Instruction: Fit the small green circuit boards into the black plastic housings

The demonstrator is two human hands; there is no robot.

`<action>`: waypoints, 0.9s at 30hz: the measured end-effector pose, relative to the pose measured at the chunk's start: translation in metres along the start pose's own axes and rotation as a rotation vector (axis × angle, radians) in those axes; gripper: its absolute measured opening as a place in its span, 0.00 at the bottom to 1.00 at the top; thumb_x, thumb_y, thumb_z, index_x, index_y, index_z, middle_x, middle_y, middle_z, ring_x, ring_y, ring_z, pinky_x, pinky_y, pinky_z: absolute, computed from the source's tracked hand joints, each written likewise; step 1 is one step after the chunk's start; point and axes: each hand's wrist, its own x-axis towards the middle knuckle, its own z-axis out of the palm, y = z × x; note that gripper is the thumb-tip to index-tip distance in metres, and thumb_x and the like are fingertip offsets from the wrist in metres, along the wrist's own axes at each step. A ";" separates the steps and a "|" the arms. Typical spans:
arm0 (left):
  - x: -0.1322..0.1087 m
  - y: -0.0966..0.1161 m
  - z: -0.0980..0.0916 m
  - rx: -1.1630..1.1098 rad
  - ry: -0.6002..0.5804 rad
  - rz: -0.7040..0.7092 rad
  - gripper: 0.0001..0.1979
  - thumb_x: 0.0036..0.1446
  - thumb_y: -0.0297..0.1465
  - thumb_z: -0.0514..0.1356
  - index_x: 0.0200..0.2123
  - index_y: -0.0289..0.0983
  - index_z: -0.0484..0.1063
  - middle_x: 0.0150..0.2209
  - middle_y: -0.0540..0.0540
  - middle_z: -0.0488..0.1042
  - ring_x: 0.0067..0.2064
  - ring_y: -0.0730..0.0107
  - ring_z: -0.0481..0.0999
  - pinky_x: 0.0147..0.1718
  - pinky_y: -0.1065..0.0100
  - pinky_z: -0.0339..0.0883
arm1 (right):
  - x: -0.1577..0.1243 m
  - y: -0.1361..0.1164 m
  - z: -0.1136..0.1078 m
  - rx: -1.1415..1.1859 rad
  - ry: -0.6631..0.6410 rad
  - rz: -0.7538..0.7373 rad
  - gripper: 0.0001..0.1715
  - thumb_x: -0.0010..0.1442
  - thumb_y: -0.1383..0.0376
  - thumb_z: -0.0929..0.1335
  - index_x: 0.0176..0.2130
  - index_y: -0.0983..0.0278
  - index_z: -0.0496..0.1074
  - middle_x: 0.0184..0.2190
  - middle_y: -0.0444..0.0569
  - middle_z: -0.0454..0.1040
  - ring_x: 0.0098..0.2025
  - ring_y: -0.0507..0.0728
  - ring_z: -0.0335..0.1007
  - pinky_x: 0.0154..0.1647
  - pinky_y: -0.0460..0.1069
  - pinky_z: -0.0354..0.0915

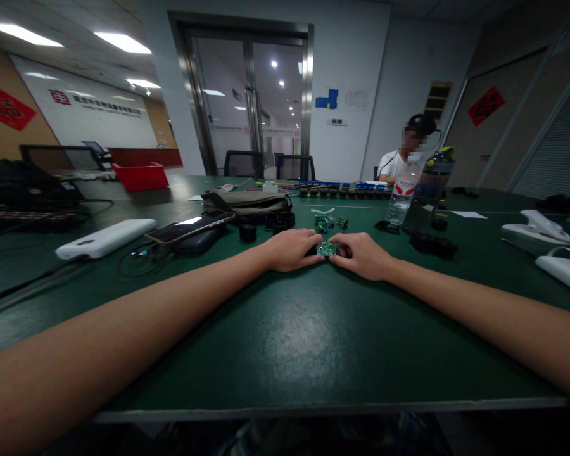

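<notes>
A small green circuit board [327, 248] lies on the dark green table [285, 342] between my two hands. My left hand [292, 249] rests on the table with its fingers curled and pinching the board's left side. My right hand [363, 254] is curled the same way and grips the board's right side. Both forearms stretch out over the table. A few more small green boards [329, 222] lie just beyond my hands. Black parts [280, 221] sit to their left.
A white power bank [105, 238], a phone [190, 227] and cables lie at the left. A grey pouch [245, 202] sits behind. A water bottle [400, 196] and a dark bottle [431, 183] stand at the right. White devices [538, 227] lie far right. Another person sits across the table.
</notes>
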 end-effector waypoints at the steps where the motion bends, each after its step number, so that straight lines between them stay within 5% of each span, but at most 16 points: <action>1: 0.000 0.000 0.000 -0.001 0.005 0.002 0.18 0.67 0.43 0.51 0.48 0.35 0.68 0.45 0.41 0.75 0.44 0.61 0.76 0.42 0.65 0.67 | 0.000 0.000 0.000 -0.002 0.000 -0.002 0.14 0.58 0.65 0.70 0.45 0.67 0.75 0.25 0.43 0.71 0.27 0.51 0.64 0.32 0.47 0.56; 27: 0.000 0.000 0.000 -0.007 -0.009 -0.010 0.19 0.67 0.43 0.51 0.50 0.34 0.68 0.46 0.40 0.74 0.44 0.60 0.76 0.43 0.64 0.67 | 0.000 0.002 0.001 0.000 0.001 -0.006 0.14 0.58 0.65 0.70 0.45 0.66 0.75 0.25 0.42 0.71 0.27 0.51 0.64 0.32 0.46 0.57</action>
